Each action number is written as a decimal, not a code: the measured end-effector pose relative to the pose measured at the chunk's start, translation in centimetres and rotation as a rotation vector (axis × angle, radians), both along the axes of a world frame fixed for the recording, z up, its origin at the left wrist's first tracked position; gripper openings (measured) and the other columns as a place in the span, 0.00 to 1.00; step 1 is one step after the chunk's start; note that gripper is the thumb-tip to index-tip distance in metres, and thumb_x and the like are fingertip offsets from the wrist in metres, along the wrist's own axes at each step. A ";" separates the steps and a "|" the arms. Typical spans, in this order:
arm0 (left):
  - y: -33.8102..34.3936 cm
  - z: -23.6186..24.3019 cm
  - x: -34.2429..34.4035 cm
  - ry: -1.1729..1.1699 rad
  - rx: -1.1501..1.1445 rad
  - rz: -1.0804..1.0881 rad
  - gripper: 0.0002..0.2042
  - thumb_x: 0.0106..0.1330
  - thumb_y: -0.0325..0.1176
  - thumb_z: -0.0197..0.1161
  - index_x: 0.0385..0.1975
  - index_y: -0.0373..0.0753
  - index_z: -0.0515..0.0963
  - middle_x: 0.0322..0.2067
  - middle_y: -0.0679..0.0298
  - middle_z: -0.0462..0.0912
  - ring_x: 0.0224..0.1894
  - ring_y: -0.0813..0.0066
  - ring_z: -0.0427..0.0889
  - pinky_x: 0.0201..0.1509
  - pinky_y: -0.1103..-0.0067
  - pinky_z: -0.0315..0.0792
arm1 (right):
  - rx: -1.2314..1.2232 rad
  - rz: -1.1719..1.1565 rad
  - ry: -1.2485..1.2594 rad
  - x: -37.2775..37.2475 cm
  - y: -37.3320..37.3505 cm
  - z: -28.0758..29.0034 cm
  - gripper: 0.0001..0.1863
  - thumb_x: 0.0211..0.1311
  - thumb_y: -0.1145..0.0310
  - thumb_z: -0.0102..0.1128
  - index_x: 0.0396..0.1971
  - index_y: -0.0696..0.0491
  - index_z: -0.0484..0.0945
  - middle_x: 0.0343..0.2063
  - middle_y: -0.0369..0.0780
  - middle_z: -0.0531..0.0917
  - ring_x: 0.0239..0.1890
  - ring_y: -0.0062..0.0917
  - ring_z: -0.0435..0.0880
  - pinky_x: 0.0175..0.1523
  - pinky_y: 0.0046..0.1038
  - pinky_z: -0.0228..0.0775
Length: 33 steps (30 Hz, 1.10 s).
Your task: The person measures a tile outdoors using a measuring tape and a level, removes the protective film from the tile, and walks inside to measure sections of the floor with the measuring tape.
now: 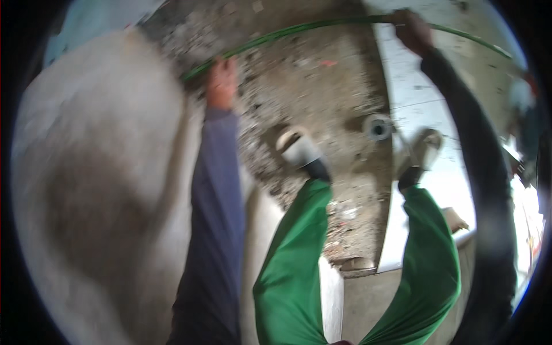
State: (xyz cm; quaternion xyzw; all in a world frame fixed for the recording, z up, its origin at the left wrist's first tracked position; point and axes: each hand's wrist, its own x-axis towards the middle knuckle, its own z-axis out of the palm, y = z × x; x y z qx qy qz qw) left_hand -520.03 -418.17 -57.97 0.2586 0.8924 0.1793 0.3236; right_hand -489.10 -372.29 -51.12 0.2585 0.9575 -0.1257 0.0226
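Observation:
A long, thin green strip (299, 27) bows across the top of the view, over the debris-strewn ground. My left hand (222, 85) pinches it near its left end, with the arm stretched forward. Farther right and higher, my right hand (411, 33) is closed round the same strip, whose free end runs on past the hand to the right. Both hands are slightly blurred, and the fingers of the right one are partly hidden.
Between my shoed feet (300, 148) lies a pale roll (378, 127), beside the edge of a white sheet (422, 95). A large pale, rounded surface (103, 144) fills the left. Small debris (259, 138) litters the brown ground. A brownish piece (454, 219) lies by my right leg.

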 end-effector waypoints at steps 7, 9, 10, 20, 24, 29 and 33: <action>-3.5 -1.6 -4.0 -0.897 0.830 1.525 0.16 0.71 0.31 0.64 0.52 0.29 0.73 0.48 0.52 0.82 0.53 0.62 0.82 0.62 0.75 0.81 | -0.180 -0.344 -0.049 -7.4 -5.8 1.7 0.14 0.63 0.51 0.66 0.37 0.45 0.88 0.36 0.42 0.83 0.42 0.40 0.85 0.47 0.41 0.77; -3.2 -1.7 -3.9 -0.891 0.836 1.521 0.16 0.70 0.31 0.65 0.52 0.29 0.73 0.49 0.52 0.82 0.53 0.61 0.82 0.60 0.75 0.82 | -0.097 -0.272 -0.066 -7.6 -5.0 2.4 0.17 0.64 0.48 0.66 0.39 0.46 0.89 0.37 0.43 0.83 0.43 0.41 0.85 0.47 0.40 0.77; -3.0 -1.9 -4.1 -0.920 0.859 1.488 0.16 0.70 0.32 0.66 0.52 0.29 0.73 0.49 0.52 0.82 0.53 0.61 0.82 0.60 0.75 0.82 | -0.086 -0.295 -0.091 -7.5 -4.3 2.4 0.17 0.63 0.48 0.66 0.40 0.46 0.89 0.38 0.43 0.83 0.43 0.41 0.85 0.48 0.40 0.77; -4.7 -2.6 -5.1 -0.941 0.876 1.483 0.16 0.73 0.34 0.62 0.51 0.27 0.74 0.50 0.50 0.82 0.53 0.63 0.83 0.54 0.78 0.83 | -0.108 -0.292 -0.080 -8.8 -5.3 3.2 0.20 0.64 0.48 0.65 0.41 0.49 0.88 0.44 0.46 0.80 0.45 0.44 0.84 0.50 0.43 0.76; -4.8 -2.9 -4.9 -0.990 0.854 1.512 0.17 0.72 0.34 0.64 0.53 0.31 0.73 0.50 0.51 0.82 0.54 0.62 0.82 0.60 0.74 0.81 | -0.070 -0.285 -0.072 -8.6 -5.1 3.1 0.20 0.63 0.48 0.65 0.41 0.49 0.88 0.44 0.46 0.80 0.43 0.44 0.85 0.49 0.44 0.76; -5.6 -2.6 -5.5 -0.959 0.860 1.455 0.16 0.72 0.33 0.63 0.53 0.30 0.73 0.50 0.51 0.82 0.54 0.63 0.83 0.59 0.75 0.82 | -0.060 -0.275 -0.073 -9.4 -5.1 3.2 0.20 0.63 0.48 0.65 0.42 0.48 0.89 0.44 0.46 0.80 0.43 0.44 0.85 0.49 0.45 0.77; -2.9 -1.6 -1.9 -0.955 0.782 1.541 0.15 0.72 0.32 0.63 0.52 0.30 0.73 0.47 0.51 0.83 0.52 0.63 0.84 0.55 0.77 0.84 | -0.045 -0.266 -0.129 -8.1 -4.2 3.3 0.20 0.64 0.47 0.64 0.42 0.47 0.89 0.45 0.44 0.79 0.44 0.42 0.85 0.49 0.44 0.77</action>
